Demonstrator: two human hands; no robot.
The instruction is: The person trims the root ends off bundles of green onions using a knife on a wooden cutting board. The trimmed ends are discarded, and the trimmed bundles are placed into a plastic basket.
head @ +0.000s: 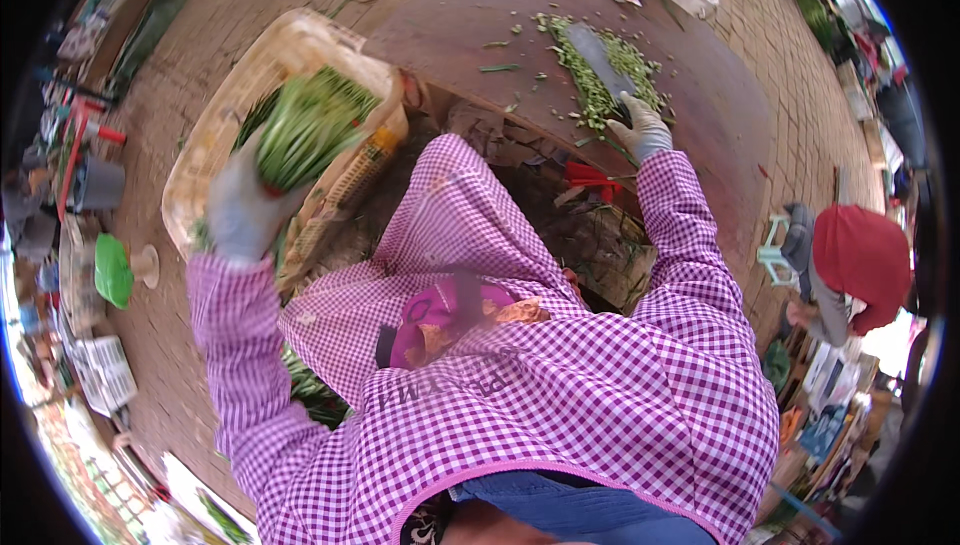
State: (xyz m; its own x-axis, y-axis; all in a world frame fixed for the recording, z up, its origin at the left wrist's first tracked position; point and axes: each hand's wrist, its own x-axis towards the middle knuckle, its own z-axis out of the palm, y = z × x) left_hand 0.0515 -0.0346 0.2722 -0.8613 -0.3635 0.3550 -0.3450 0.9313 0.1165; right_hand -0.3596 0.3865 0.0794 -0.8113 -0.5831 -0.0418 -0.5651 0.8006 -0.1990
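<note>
My gloved left hand (251,203), blurred, grips a bundle of long green stalks (311,124) over a yellow plastic crate (214,106). More greens show inside the crate behind the bundle. On the brown tabletop (480,27), my gloved right hand (643,128) holds the dark handle of a broad-bladed knife (596,57). The blade lies flat over a heap of short chopped green pieces (634,64). A few loose cut bits are scattered around the heap.
Below the table edge lie red plastic (589,176) and plant scraps. A person in a red top (862,267) is at the right, near a pale green stool (774,251). A green bag (112,271) and a white basket (105,372) are at the left. More greens (311,387) lie beside my lap.
</note>
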